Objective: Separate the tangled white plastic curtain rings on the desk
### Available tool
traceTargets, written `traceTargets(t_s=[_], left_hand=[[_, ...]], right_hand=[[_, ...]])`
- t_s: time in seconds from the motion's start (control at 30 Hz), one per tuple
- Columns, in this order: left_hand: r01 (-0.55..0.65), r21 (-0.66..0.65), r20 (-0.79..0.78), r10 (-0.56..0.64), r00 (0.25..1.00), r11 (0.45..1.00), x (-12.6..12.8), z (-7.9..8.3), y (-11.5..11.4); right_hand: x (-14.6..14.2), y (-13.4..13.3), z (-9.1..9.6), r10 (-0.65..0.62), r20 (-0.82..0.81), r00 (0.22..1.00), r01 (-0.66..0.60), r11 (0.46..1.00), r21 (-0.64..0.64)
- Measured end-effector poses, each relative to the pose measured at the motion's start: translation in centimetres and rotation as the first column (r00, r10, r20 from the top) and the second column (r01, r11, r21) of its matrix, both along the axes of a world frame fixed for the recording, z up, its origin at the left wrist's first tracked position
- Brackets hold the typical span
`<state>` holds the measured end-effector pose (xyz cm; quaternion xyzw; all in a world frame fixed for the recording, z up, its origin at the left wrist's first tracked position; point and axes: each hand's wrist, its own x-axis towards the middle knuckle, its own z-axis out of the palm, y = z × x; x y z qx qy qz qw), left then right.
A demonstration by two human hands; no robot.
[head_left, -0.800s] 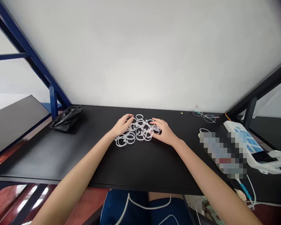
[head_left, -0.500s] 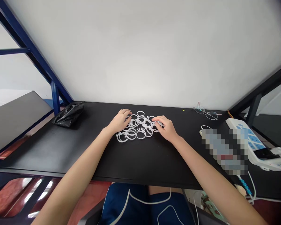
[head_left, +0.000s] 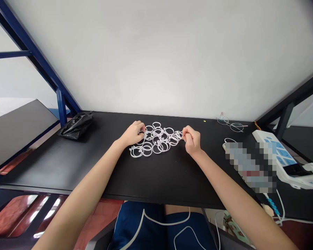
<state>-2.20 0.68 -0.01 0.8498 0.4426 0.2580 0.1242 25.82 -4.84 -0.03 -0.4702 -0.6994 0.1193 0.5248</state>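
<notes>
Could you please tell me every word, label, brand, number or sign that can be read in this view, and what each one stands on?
No text can be read in this view.
The long white power strip with blue panels: its markings are too small to read.
The pixelated grey and black patch: blurred out, unreadable.
The white plastic rings: no lettering visible.

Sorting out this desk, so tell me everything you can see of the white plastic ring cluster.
The cluster of white plastic rings is a flat, tangled mass of many thin, glossy rings, overlapping and apparently linked, some with small clasps. It lies on the black tabletop. The left hand touches its left side, and the right hand's fingertips appear to pinch its right edge.
</notes>
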Motion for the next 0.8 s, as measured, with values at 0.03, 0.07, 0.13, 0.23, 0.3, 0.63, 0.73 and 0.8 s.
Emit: traceTargets(t_s=[0.03, 0.07, 0.13, 0.23, 0.3, 0.63, 0.73, 0.8], left_hand=[[0.004, -0.001, -0.012, -0.004, 1.0, 1.0, 0.0, 0.1, -0.1], [0.007, -0.005, -0.016, -0.007, 1.0, 1.0, 0.0, 0.1, -0.1], [0.015, -0.014, -0.004, -0.015, 1.0, 1.0, 0.1, 0.2, -0.2], [0.03, -0.039, 0.035, -0.028, 0.999, 0.999, 0.2, 0.2, -0.3], [0.042, -0.059, 0.06, -0.038, 0.997, 0.997, 0.2, 0.1, -0.3], [0.139, -0.287, 0.523, 0.034, 0.852, 0.948, 0.5, 0.7, -0.1], [0.266, -0.401, 0.728, 0.128, 0.674, 0.877, 1.2, 0.7, -0.4], [0.302, -0.42, 0.795, 0.186, 0.578, 0.856, 1.9, 0.6, -0.7]], right_hand=[[0.0, -0.1, 0.0, 0.014, 0.007, 1.0, -0.013, 1.0, -0.024], [0.0, -0.2, 0.0, 0.023, 0.022, 1.0, -0.022, 0.999, -0.047], [-0.2, -0.3, 0.0, 0.034, 0.054, 0.998, -0.03, 0.997, -0.07], [-0.6, -0.5, 0.2, 0.059, 0.085, 0.995, -0.054, 0.997, -0.062], [-0.8, -0.5, 0.2, 0.057, 0.095, 0.994, -0.052, 0.997, -0.049], [-0.8, -0.3, 0.0, 0.085, 0.075, 0.994, -0.087, 0.996, 0.032], [-1.0, -0.3, 0.0, 0.079, 0.078, 0.994, -0.083, 0.995, 0.049], [-1.1, -0.3, 0.0, 0.073, 0.092, 0.993, -0.079, 0.995, 0.064]])
